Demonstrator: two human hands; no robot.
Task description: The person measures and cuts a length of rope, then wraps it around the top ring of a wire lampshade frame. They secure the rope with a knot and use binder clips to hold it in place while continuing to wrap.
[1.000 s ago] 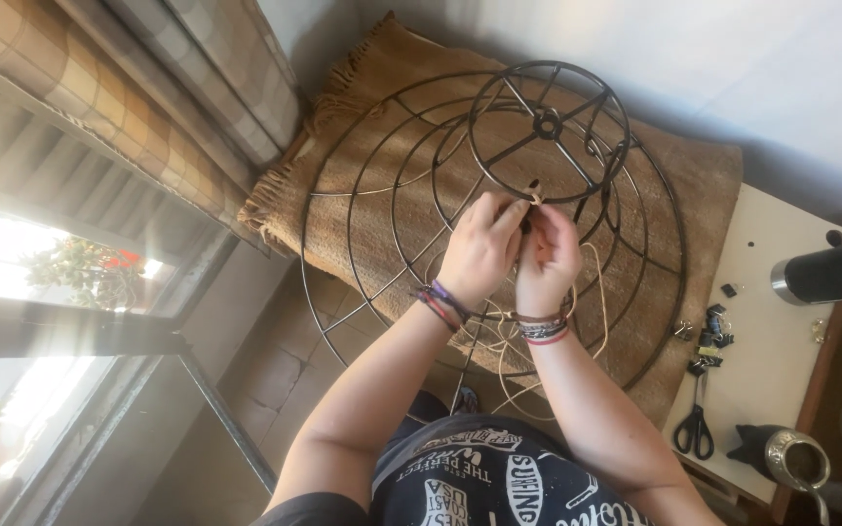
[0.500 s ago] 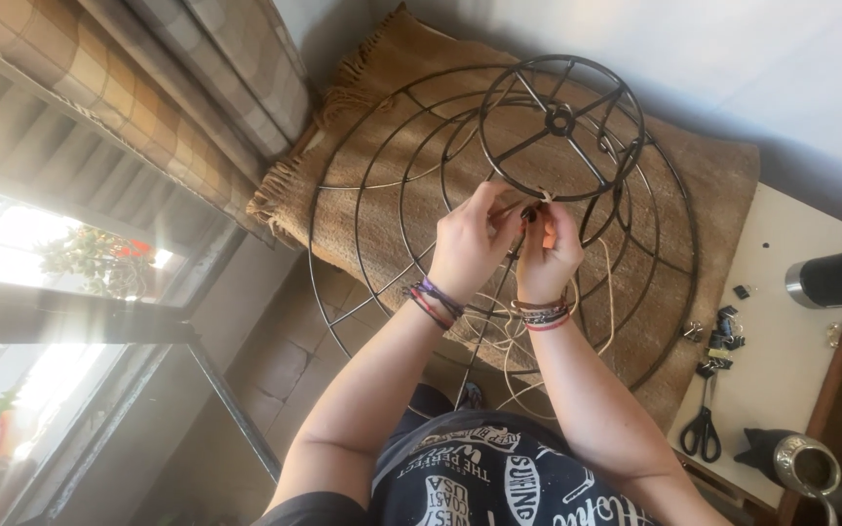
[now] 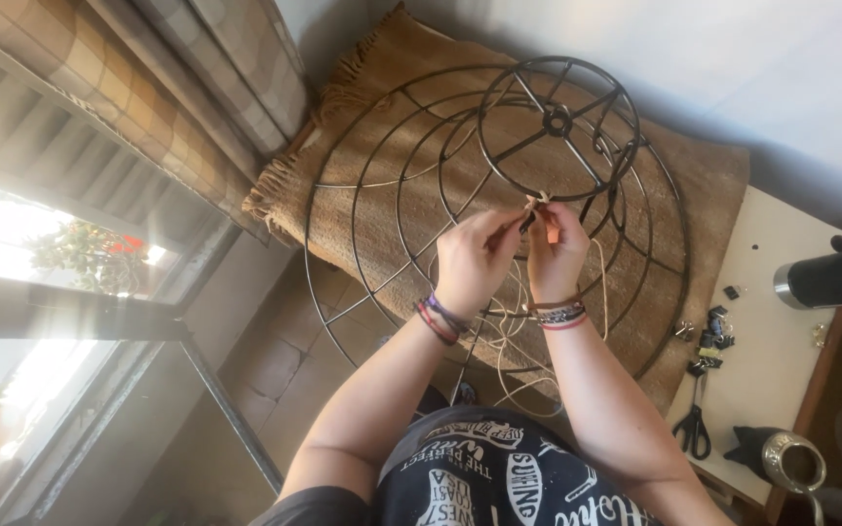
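While sunlight falls through the window with the potted red-flowered plant at far left, the checked tan curtain hangs beside a fringed brown woven blanket spread beneath the work. On that blanket stands the dark round wire lampshade frame, its small top ring tilted away. The left hand, with cord bracelets at the wrist, has its fingers pinched closed on a pale thin cord at one of the frame's ribs. Just beside it, the right hand is likewise closed on the same cord, fingertips meeting the left's; loose cord trails down inside the frame. The step in hand looks like knotting or wrapping cord onto a rib, and the next pull would call for steady tension against the wire. Farther right, on a cream table, lie black binder clips, black-handled scissors and a dark cylindrical flask.
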